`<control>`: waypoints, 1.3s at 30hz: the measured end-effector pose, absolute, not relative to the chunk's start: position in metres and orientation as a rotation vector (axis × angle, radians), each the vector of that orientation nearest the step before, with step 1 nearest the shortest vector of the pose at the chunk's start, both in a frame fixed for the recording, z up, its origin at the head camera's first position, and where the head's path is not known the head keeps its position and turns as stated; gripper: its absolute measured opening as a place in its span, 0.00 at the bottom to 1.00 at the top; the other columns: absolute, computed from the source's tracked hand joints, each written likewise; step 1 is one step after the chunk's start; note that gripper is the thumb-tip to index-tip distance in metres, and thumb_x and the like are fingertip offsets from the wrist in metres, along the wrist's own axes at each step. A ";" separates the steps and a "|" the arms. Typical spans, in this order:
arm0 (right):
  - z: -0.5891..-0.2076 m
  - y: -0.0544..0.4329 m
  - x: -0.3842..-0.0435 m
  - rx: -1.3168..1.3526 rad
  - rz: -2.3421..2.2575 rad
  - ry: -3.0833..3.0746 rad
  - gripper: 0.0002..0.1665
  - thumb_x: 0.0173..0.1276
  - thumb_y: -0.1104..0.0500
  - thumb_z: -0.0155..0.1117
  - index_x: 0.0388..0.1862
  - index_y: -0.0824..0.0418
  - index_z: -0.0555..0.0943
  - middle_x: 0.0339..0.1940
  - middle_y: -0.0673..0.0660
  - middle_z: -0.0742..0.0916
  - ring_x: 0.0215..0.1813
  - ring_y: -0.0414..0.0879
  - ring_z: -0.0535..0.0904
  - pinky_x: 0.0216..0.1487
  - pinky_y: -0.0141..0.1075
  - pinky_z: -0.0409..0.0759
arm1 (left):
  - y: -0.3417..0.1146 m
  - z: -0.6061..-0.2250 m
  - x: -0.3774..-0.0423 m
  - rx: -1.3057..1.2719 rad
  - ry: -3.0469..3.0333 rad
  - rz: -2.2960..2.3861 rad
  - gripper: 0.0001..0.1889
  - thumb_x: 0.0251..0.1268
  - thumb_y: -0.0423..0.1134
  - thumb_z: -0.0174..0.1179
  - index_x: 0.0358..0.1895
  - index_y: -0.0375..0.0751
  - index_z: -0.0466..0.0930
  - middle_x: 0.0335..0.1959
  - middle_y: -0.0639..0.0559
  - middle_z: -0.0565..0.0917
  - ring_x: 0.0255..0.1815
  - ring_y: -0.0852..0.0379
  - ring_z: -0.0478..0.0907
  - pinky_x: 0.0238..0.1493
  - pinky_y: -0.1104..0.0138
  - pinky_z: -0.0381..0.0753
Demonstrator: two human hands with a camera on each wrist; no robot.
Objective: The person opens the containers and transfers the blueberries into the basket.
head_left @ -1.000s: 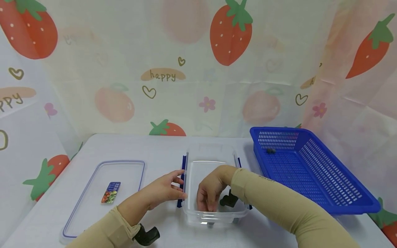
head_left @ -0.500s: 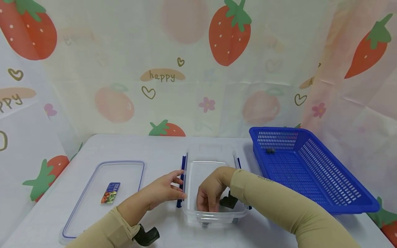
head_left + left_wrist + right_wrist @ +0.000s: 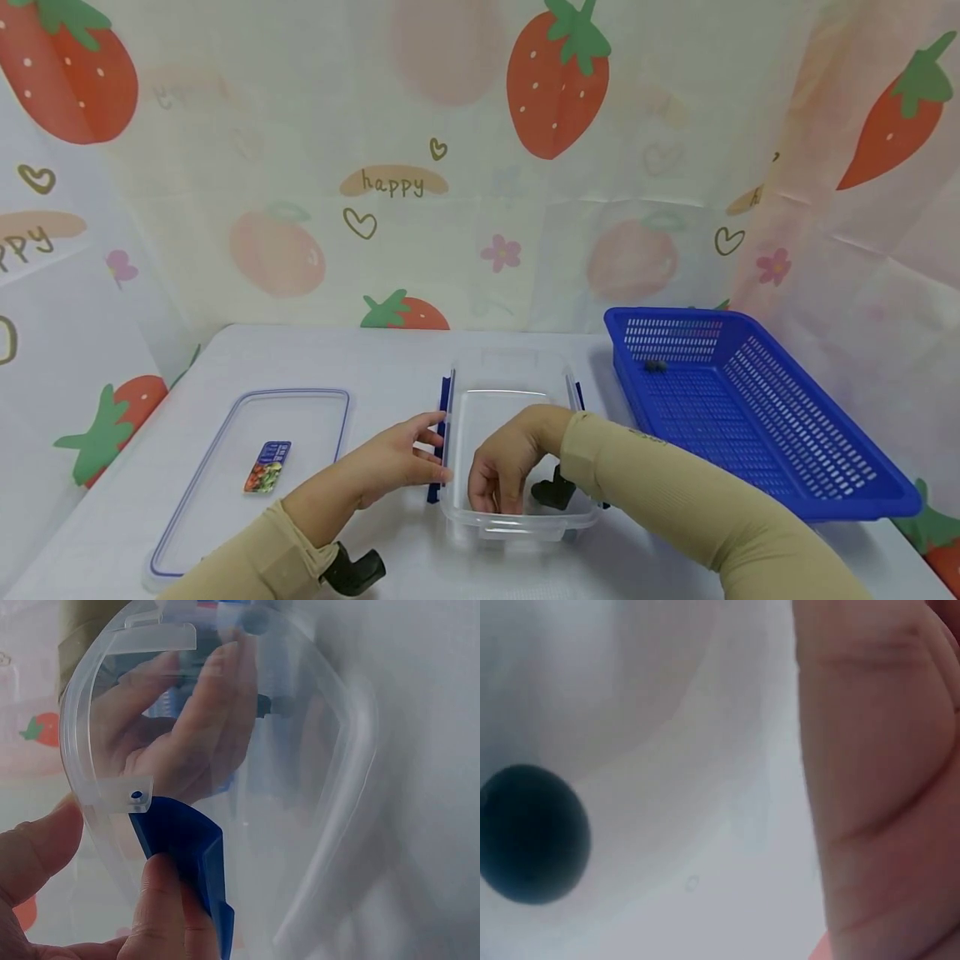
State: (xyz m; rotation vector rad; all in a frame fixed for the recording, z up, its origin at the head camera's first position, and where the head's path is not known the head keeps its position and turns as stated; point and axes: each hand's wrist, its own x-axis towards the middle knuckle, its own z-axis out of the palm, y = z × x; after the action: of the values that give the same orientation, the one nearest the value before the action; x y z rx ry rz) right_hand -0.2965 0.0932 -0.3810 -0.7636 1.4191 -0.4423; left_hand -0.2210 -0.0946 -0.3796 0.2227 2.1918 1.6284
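A clear plastic box [image 3: 498, 400] with blue side clips stands open in front of me. My left hand [image 3: 393, 454] grips its left side, thumb at the rim and fingers on the blue clip [image 3: 184, 840]. My right hand [image 3: 506, 467] reaches into the near end of the box, fingers curled and pointing down. In the right wrist view, a dark blue-black oval piece [image 3: 532, 834] shows apart from the nearest finger. A dark round piece [image 3: 256, 621] appears by the right fingertips in the left wrist view. I cannot tell whether the right fingers pinch one.
A blue perforated basket [image 3: 757, 417] stands at the right, with small dark round pieces [image 3: 656, 366] at its far left. The clear lid [image 3: 225, 508] with a blue-edged seal and colourful label [image 3: 267, 467] lies at the left. A patterned cloth [image 3: 300, 100] hangs behind the table.
My right hand has shifted slightly left inside the box. A small dark spot seen at the box's front base moved left and no longer shows. My left hand has stayed put.
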 end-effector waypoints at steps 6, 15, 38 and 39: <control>-0.374 0.095 -0.299 -0.896 -0.452 1.505 0.15 0.54 0.76 0.62 0.42 0.73 0.77 0.29 0.49 0.82 0.34 0.38 0.76 0.41 0.31 0.79 | -0.095 -0.380 -0.221 0.232 2.199 1.617 0.42 0.49 0.32 0.68 0.68 0.40 0.55 0.55 0.39 0.68 0.43 0.54 0.75 0.46 0.58 0.79; -0.357 0.099 -0.302 -0.997 -0.524 1.698 0.09 0.56 0.72 0.64 0.37 0.64 0.79 0.31 0.55 0.84 0.37 0.43 0.81 0.44 0.35 0.81 | -0.095 -0.380 -0.221 0.195 2.222 1.591 0.42 0.49 0.33 0.68 0.69 0.43 0.55 0.55 0.41 0.69 0.43 0.53 0.75 0.46 0.57 0.79; -0.290 0.215 -0.313 -0.988 -0.950 2.182 0.08 0.59 0.68 0.63 0.38 0.62 0.78 0.37 0.59 0.84 0.42 0.53 0.82 0.46 0.41 0.80 | -0.088 -0.382 -0.222 0.113 2.247 1.588 0.39 0.51 0.38 0.68 0.67 0.46 0.58 0.52 0.44 0.70 0.43 0.52 0.75 0.46 0.57 0.79; -0.289 0.219 -0.313 -0.980 -0.963 2.197 0.08 0.59 0.68 0.63 0.38 0.62 0.78 0.38 0.58 0.84 0.42 0.53 0.82 0.46 0.40 0.80 | -0.088 -0.382 -0.222 0.116 2.246 1.590 0.39 0.51 0.38 0.68 0.67 0.45 0.58 0.52 0.44 0.70 0.43 0.52 0.75 0.46 0.57 0.79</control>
State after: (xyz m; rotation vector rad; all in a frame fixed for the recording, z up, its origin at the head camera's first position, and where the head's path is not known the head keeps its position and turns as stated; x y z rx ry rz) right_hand -0.3127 0.2193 -0.2892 -0.9800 2.1971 -0.9626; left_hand -0.2222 -0.0884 -0.3822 0.1157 2.2461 1.5899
